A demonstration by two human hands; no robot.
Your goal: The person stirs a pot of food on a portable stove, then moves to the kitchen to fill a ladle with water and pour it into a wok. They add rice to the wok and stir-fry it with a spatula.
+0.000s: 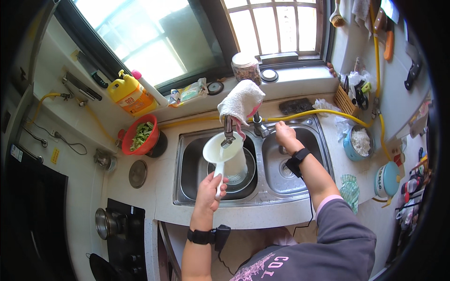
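My left hand [211,191] grips the handle of a white plastic water dipper [225,158] over the left sink basin. The dipper's mouth is under the tap spout [228,130], and a thin stream of water seems to fall into it. My right hand [286,135] is closed on the tap's lever [269,130], above the right basin; its fingertips are partly hidden. A white towel [240,98] is draped over the tap's neck. Beneath the dipper, a round metal pan [250,175] sits in the left basin, partly covered from view.
To the left stand a red colander of chopped greens [144,137] and a yellow detergent jug [130,95]. A yellow hose [316,111] runs behind the double sink [259,196]. On the right are a blue pot of rice [358,142] and a green cloth [350,191]. Knives [388,45] hang on the wall.
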